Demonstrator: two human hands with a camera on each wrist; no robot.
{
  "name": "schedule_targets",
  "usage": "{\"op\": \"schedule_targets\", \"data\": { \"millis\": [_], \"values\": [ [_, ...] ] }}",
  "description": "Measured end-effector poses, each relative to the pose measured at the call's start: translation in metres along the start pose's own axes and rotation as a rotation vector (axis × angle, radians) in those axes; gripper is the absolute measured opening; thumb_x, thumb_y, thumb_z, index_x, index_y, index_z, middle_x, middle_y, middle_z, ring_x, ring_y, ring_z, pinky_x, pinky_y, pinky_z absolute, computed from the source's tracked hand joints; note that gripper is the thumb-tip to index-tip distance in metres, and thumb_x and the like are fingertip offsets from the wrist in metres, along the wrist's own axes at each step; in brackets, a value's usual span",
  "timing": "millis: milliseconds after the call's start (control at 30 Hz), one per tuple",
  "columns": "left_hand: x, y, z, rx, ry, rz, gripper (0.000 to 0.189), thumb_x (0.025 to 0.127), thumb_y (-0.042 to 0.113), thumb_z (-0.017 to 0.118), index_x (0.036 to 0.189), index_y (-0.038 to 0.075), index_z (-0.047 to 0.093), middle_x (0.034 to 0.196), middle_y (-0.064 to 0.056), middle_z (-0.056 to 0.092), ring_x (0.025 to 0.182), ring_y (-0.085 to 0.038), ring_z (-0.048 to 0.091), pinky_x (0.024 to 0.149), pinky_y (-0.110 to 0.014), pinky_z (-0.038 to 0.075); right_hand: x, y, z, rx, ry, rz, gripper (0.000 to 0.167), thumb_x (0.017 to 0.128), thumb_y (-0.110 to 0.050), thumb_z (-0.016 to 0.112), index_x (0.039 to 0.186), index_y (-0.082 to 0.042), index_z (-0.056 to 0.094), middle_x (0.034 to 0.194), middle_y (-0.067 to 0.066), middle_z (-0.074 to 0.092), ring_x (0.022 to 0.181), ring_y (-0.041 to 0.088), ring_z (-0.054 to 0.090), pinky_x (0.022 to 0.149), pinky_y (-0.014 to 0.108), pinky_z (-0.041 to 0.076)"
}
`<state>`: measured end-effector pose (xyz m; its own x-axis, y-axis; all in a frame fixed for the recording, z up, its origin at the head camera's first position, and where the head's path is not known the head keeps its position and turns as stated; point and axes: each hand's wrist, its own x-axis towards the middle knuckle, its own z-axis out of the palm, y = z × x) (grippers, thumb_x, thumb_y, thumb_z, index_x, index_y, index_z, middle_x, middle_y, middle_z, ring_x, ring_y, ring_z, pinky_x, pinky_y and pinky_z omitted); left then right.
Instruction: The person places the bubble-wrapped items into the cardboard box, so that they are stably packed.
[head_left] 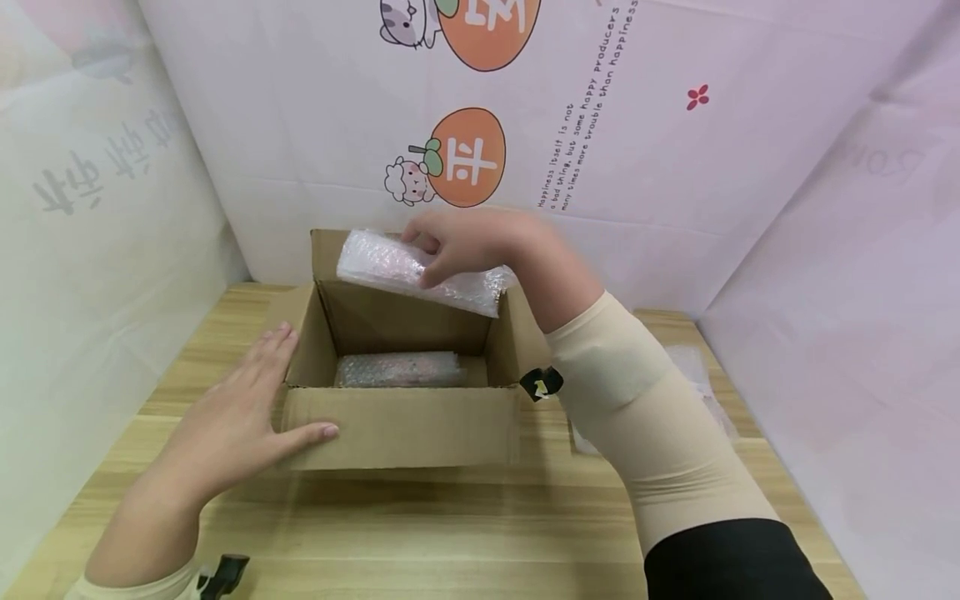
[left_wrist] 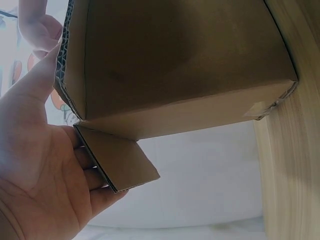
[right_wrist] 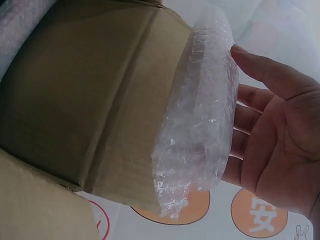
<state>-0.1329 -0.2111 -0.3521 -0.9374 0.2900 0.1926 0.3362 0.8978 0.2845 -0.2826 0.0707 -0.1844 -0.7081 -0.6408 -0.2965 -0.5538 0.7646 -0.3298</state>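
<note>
A wood-grain table [head_left: 375, 533] before a printed cloth backdrop [head_left: 637, 233] bears a cardboard box [head_left: 408, 321] with its flaps spread, a bubble-wrapped package [head_left: 386, 265] held above it.
Nearest, at the box's front-left corner, the left hand [head_left: 236, 417] lies with fingers extended against the side flap [left_wrist: 120, 160] and thumb over the front flap [head_left: 405, 429], probably steadying the box. To the box's right, partly behind the sleeve [head_left: 645, 400], lies clear plastic wrap [head_left: 690, 367]. A second wrapped bundle [head_left: 397, 369] rests inside the box. Farther, over the box's back, the right hand [head_left: 472, 242] grips the package between thumb and fingers, seemingly to keep it clear of the walls; whether it touches the back flap [head_left: 326, 252] cannot be told. The package looks long and glossy, tilted down toward the box's right, pinkish under its crinkled layers.
</note>
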Motion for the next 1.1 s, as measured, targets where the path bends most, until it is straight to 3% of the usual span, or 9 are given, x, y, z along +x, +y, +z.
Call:
{"op": "schedule_targets", "data": {
  "millis": [67,200,367,500,700,1100],
  "values": [
    [-0.001,-0.001,0.0,0.001,0.002,-0.002,0.117,0.079,0.077,0.058,0.159,0.018,-0.003,0.166,-0.002,-0.002,0.153,-0.032,0.007,0.116,-0.064,0.022,0.007,-0.001,0.004,0.011,-0.021,-0.015,0.052,0.09,-0.033,0.071,0.134,-0.021,0.046,0.095,0.003,0.04,0.09,0.016,0.044,0.074,0.03,0.036],
    [-0.001,-0.001,0.0,0.004,0.003,-0.006,0.117,0.078,0.078,0.058,0.159,0.019,-0.003,0.166,-0.002,-0.003,0.152,-0.033,0.007,0.114,-0.066,0.023,0.021,-0.002,0.012,0.016,-0.07,-0.032,0.046,0.088,-0.028,0.073,0.126,-0.018,0.049,0.098,0.004,0.045,0.092,0.017,0.045,0.075,0.029,0.039],
    [0.0,-0.002,0.001,0.013,0.007,-0.005,0.118,0.078,0.078,0.058,0.159,0.019,-0.003,0.166,-0.003,-0.002,0.152,-0.033,0.008,0.115,-0.065,0.023,0.035,-0.003,0.021,-0.049,-0.134,0.001,0.058,0.088,-0.03,0.072,0.139,-0.022,0.046,0.12,-0.002,0.052,0.11,0.016,0.049,0.093,0.032,0.045],
    [0.001,-0.003,0.001,0.019,0.011,-0.002,0.118,0.077,0.079,0.058,0.159,0.018,-0.002,0.166,-0.004,-0.001,0.152,-0.033,0.009,0.115,-0.064,0.023,0.044,-0.004,0.027,-0.071,-0.172,0.011,0.059,0.089,-0.03,0.072,0.14,-0.02,0.045,0.133,-0.004,0.049,0.119,0.015,0.047,0.102,0.033,0.044],
    [0.002,-0.004,0.001,0.017,0.012,0.002,0.118,0.077,0.079,0.058,0.159,0.019,-0.002,0.166,-0.003,0.0,0.153,-0.031,0.008,0.117,-0.062,0.023,0.055,-0.005,0.034,-0.119,-0.194,0.006,0.057,0.089,-0.027,0.071,0.138,-0.016,0.047,0.133,-0.003,0.049,0.121,0.014,0.046,0.103,0.031,0.042],
    [0.002,-0.004,0.001,0.016,0.015,0.005,0.119,0.077,0.079,0.059,0.159,0.018,-0.001,0.166,-0.003,0.0,0.153,-0.031,0.008,0.117,-0.061,0.023,0.066,-0.004,0.048,-0.183,-0.238,0.061,0.058,0.09,-0.031,0.07,0.141,-0.02,0.046,0.142,-0.003,0.046,0.128,0.014,0.043,0.108,0.035,0.04]
  ]
}}
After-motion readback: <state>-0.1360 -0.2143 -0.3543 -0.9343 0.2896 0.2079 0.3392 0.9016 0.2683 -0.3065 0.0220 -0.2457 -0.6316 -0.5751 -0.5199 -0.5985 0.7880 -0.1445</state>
